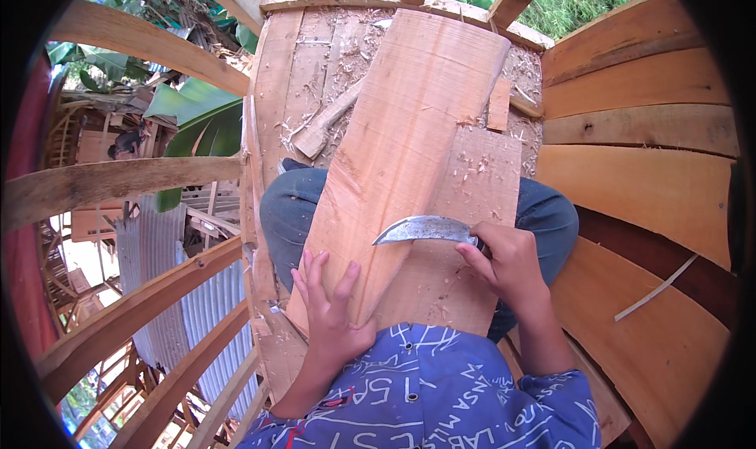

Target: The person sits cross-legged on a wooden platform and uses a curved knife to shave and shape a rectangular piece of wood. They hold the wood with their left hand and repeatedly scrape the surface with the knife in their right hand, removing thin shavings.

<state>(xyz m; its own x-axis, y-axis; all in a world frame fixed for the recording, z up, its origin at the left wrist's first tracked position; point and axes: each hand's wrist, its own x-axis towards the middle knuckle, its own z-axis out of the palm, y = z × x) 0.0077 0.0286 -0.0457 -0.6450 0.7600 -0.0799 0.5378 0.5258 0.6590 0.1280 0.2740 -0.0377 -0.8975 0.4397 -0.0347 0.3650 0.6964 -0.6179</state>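
Observation:
A long, pale reddish plank point(409, 102) slants across my lap, its far end higher and to the right. My left hand point(335, 315) rests on its near end with the fingers spread. In my right hand point(508, 260) is a knife with a curved metal blade point(425, 228); the fist hides most of its handle. The blade lies over the plank's right part, its tip pointing left toward my left hand. Whether the edge touches the wood I cannot tell. Beneath the plank, a wider board point(472, 283) spans my crossed legs.
Wood shavings litter the plank floor point(303, 79). A wooden mallet-like piece point(327, 122) lies left of the plank, a small block point(498, 104) right of it. Slatted railings point(126, 181) stand on the left, a boarded wall point(638, 130) on the right. Corrugated roofing point(213, 323) shows below.

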